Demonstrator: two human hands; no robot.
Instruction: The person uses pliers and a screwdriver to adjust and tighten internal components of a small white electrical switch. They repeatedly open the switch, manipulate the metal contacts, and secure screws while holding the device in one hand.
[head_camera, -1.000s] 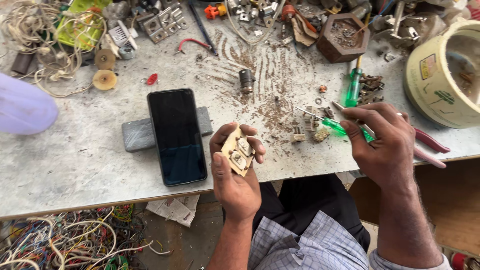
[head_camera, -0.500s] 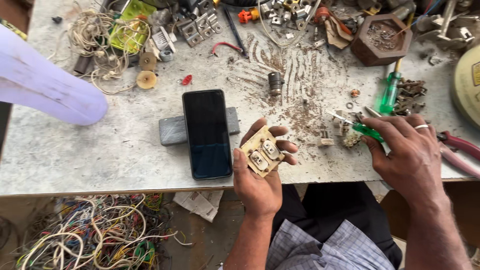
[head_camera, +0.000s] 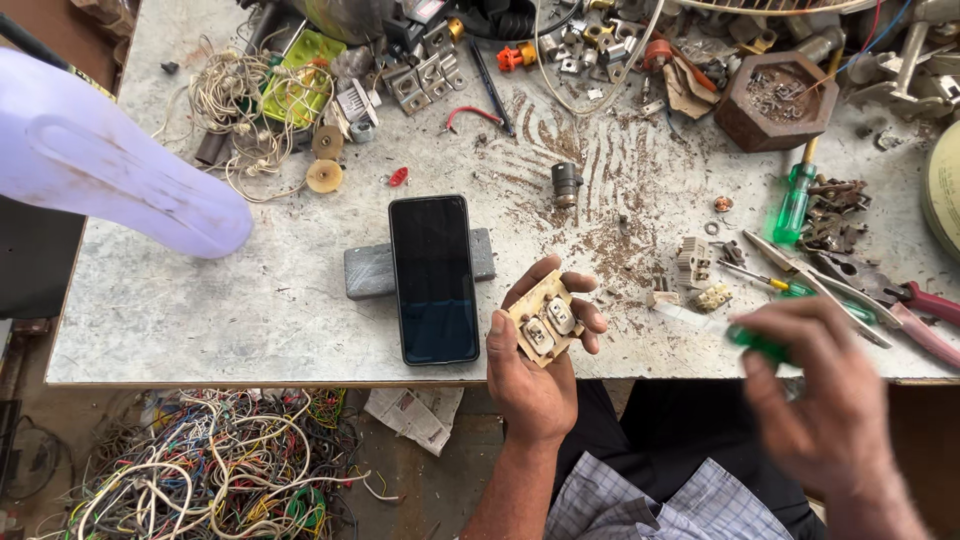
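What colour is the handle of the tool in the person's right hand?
Translucent green: the screwdriver handle shows, motion-blurred, in the right hand, seen in the head view.

The widest bare stretch of the bench (head_camera: 200, 310) lies left of the black phone (head_camera: 433, 278), which rests on a grey block (head_camera: 365, 270); a pale fan blade (head_camera: 110, 165) juts over its far left. The back edge is crowded with tangled wire (head_camera: 245, 110) and metal parts. Right of the phone, screwdrivers (head_camera: 795, 200) and pliers (head_camera: 900, 305) clutter the surface.
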